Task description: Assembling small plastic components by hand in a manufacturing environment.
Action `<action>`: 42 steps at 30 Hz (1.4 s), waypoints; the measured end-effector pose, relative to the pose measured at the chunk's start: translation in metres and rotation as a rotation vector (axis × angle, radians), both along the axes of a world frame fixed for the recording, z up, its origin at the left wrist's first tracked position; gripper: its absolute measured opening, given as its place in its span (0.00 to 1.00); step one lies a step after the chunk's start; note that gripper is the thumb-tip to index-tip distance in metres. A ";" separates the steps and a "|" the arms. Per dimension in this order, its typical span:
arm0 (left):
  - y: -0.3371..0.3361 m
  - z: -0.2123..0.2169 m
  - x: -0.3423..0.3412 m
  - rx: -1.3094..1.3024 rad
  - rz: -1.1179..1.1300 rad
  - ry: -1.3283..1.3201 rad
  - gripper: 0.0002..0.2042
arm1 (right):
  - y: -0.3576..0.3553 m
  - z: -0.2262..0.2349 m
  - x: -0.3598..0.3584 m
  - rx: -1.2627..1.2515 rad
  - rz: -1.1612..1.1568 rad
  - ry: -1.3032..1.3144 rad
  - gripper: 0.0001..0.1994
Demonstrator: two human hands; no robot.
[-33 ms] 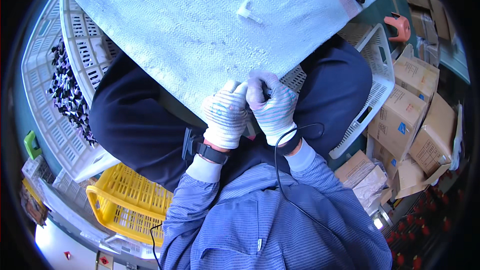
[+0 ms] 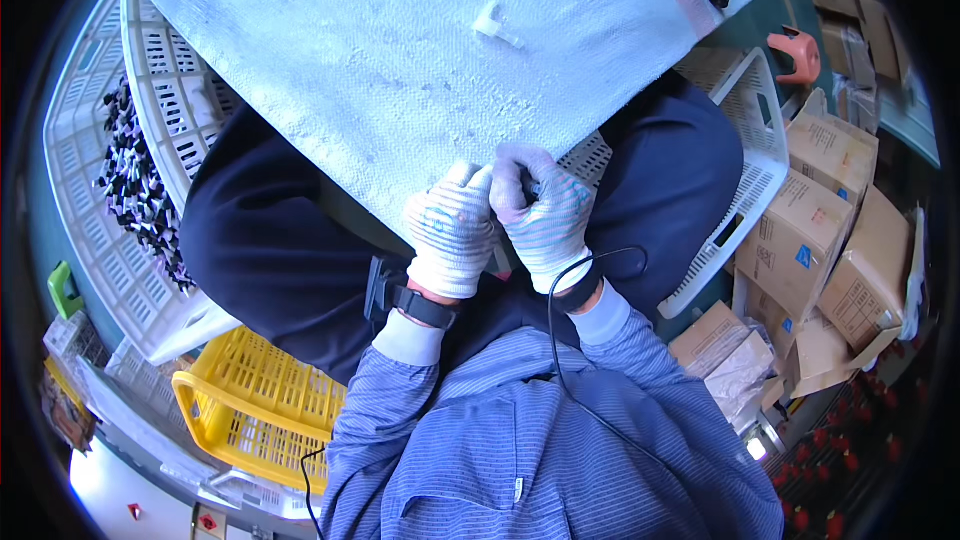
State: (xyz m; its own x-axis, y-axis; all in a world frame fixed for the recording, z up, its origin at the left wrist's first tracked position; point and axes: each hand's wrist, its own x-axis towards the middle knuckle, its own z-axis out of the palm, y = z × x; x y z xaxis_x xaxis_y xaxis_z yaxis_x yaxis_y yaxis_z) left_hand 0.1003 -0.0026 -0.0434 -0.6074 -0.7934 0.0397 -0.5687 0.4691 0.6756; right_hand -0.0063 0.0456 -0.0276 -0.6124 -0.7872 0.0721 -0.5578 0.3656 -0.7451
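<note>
My left hand (image 2: pixel 450 225) and my right hand (image 2: pixel 540 205), both in striped white knit gloves, meet at the near edge of a white-covered tabletop (image 2: pixel 370 70). Both are closed, knuckles up, with thumbs and forefingers close together. A small dark piece (image 2: pixel 532 187) shows in the curl of my right hand's fingers; its kind is not clear. Whatever my left fingers pinch is hidden behind the glove. Beyond my hands, a small white plastic fitting (image 2: pixel 490 20) lies on the tabletop, with pale crumbs scattered nearer to me.
On the left stand white plastic crates (image 2: pixel 150 285), one with many small black and white parts (image 2: pixel 140 190). A yellow crate (image 2: pixel 260 395) sits at lower left, a white basket (image 2: pixel 770 130) by my right knee. Cardboard boxes (image 2: pixel 795 230) pile up at right. A cable (image 2: pixel 553 340) crosses my right wrist.
</note>
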 end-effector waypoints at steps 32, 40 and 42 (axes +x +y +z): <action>-0.013 0.003 0.009 0.022 -0.202 0.111 0.09 | 0.010 0.005 -0.028 -0.018 0.343 0.058 0.11; -0.010 0.007 0.007 0.052 -0.095 0.199 0.06 | 0.006 0.016 -0.015 0.085 0.252 0.169 0.14; -0.007 0.001 0.008 0.061 -0.089 0.166 0.06 | 0.008 0.017 -0.013 0.141 0.277 0.169 0.15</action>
State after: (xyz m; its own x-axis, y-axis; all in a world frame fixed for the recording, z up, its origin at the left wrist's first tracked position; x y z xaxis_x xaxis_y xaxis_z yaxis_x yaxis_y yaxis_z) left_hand 0.1087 -0.0098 -0.0422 -0.6642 -0.7410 0.0985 -0.4057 0.4680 0.7851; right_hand -0.0192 0.0535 -0.0104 -0.3626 -0.9314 0.0328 -0.7612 0.2757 -0.5870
